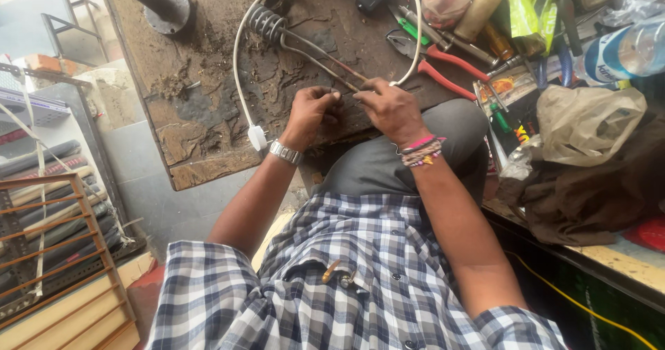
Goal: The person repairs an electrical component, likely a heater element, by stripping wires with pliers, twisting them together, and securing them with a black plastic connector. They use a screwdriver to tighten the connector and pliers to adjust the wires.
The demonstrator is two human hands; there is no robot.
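- Near: a checked shirt, then a grey knee against the bench edge.
- Left hand, watch on the wrist, is curled shut around the rod ends of a coil heater; right hand, with bead bands, pinches the same rods from the right.
- The heater lies across the middle of the bench, its coil at the far end. It looks stiff, metal and light; the two thin rods should be the surest hold, the coil less so.
- A limp white cord loops left down to a plug.
- Far right: red pliers, bottles, crumpled bags.
- The bench top is scarred, flaking wood.
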